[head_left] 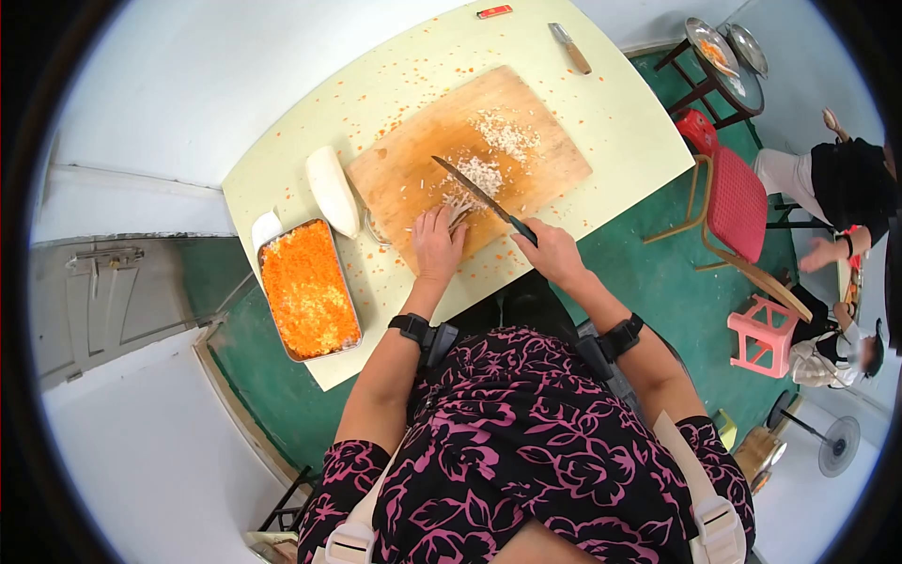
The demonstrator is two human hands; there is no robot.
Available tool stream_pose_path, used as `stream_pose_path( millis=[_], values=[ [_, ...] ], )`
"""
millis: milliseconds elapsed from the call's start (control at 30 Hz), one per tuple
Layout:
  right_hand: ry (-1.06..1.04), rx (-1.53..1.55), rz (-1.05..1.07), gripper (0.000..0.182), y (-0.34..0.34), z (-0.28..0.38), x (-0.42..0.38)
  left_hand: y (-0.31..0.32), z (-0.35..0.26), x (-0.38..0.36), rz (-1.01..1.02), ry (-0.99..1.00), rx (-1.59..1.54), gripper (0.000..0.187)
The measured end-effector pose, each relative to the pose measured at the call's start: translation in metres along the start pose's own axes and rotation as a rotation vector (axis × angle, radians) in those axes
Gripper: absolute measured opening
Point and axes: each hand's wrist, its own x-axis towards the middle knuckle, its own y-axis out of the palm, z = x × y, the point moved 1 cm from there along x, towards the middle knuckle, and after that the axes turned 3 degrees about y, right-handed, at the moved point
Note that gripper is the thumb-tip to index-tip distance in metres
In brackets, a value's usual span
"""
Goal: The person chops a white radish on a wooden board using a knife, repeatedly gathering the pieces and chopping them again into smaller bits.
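Observation:
My right hand (pixel 552 250) is wrapped round the dark handle of a kitchen knife (pixel 481 195), its blade angled across the wooden cutting board (pixel 559 169). Close to the blade, my left hand (pixel 438 246) presses with bent fingers on pale shredded radish (pixel 458 205) at the board's near edge. Chopped white bits (pixel 481 175) lie by the blade, and another chopped pile (pixel 507 134) sits farther back. Left of the board lies a large peeled white radish (pixel 331 191). A metal tray (pixel 360 329) heaped with chopped carrot (pixel 303 282) stands at the table's left edge.
A wooden-handled knife (pixel 570 49) and a red packet (pixel 494 12) lie at the table's (pixel 639 122) far side. Orange scraps dot the tabletop. To the right are a red chair (pixel 735 202), a pink stool (pixel 761 336), a fan (pixel 838 446) and other people (pixel 850 183).

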Motion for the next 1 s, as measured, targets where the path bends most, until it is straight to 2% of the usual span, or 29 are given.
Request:
stream_pose_path(
  millis=[200,500,800,1000],
  values=[
    [0.005,-0.028,0.007,0.027,0.004,-0.002,-0.001,-0.004,0.000,-0.001,-0.024,-0.044,0.012,0.039],
    [0.023,0.024,0.074,0.028,0.003,-0.002,-0.008,-0.009,0.000,0.002,-0.046,-0.022,-0.039,0.025],
    [0.036,0.059,0.014,0.029,0.008,0.001,-0.013,-0.008,-0.001,0.003,-0.033,-0.048,-0.035,0.027],
    [-0.008,0.062,0.023,0.030,0.012,0.003,-0.012,-0.003,0.004,-0.003,-0.017,0.106,0.105,0.029]
  ],
)
